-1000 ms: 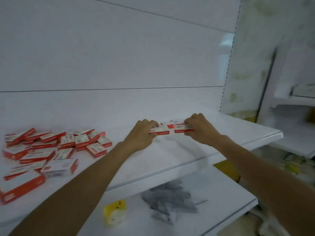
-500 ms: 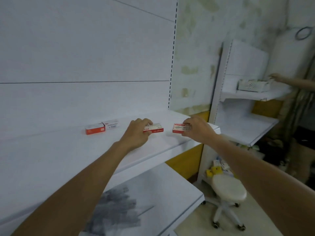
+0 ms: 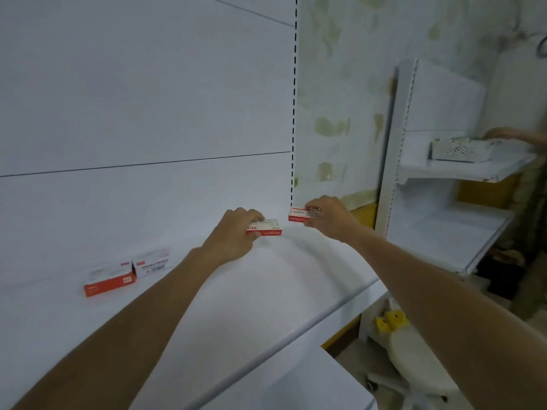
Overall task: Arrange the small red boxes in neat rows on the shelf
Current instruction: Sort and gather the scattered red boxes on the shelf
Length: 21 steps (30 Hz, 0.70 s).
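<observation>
Both hands are out over the white shelf (image 3: pixel 266 306) and both are loaded: the left hand (image 3: pixel 233 235) has its fingers curled over the top of the near box (image 3: pixel 268 229), thumb tucked under the close edge, while the right hand (image 3: pixel 333 221) pinches the corner box (image 3: pixel 302 216) by its end, fingertips on top and thumb below. The corner box sits right by the back panel (image 3: pixel 148 202) at the shelf's far right end, and whether it is down on the shelf or just clear of it, I cannot tell. The two held boxes are near each other but apart, a gap showing between them. The job now looks like starting a row from that corner, so the smart play is to seat the corner box square against the back panel first, long side parallel to it, then slide the near box in until the ends touch and the red fronts line up. Light grip, low and flat; these cartons look like they would skid or tip if dropped. Off to the left, a red-sided box (image 3: pixel 108 282) and a white-faced box (image 3: pixel 152 261) lie together, waiting to join the line
</observation>
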### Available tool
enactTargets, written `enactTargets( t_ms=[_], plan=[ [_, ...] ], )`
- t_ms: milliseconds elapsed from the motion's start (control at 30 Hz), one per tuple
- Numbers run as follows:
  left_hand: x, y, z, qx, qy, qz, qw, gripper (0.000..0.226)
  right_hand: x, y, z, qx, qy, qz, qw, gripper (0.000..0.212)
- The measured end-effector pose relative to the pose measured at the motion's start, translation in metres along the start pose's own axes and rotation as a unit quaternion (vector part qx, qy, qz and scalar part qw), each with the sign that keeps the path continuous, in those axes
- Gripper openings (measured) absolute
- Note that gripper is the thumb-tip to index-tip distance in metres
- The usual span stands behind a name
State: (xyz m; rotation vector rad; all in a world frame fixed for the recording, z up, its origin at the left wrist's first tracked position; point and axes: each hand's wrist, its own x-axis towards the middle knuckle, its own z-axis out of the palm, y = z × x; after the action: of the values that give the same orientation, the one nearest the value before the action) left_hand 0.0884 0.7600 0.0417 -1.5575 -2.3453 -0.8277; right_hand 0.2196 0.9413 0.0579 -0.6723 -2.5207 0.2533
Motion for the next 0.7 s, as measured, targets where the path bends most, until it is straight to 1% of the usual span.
enactTargets(
  t_ms=[167,300,433,567,633,700],
  plan=[
    [0.026,-0.028,-0.004,0.025,0.037,-0.051,0.998,0.031,0.055,0.004,0.021,0.021,-0.024,-0.038,0.999,0.036],
    [0.036,-0.042,0.003,0.057,0.057,-0.100,0.992,0.031,0.095,0.001,0.047,0.035,-0.051,-0.089,0.994,0.037],
    [0.041,-0.051,0.016,0.083,0.096,-0.159,0.979,0.031,0.127,0.000,0.073,0.053,-0.085,-0.155,0.983,0.039],
    [0.049,-0.048,0.035,0.100,0.087,-0.208,0.969,0.033,0.143,0.014,0.087,0.070,-0.104,-0.212,0.969,0.038],
    [0.051,-0.043,0.044,0.094,0.069,-0.225,0.967,0.033,0.145,0.026,0.092,0.071,-0.155,-0.219,0.961,0.037],
    [0.051,-0.038,0.056,0.079,0.019,-0.237,0.968,0.031,0.146,0.036,0.097,0.041,-0.245,-0.220,0.943,0.037]
  ],
)
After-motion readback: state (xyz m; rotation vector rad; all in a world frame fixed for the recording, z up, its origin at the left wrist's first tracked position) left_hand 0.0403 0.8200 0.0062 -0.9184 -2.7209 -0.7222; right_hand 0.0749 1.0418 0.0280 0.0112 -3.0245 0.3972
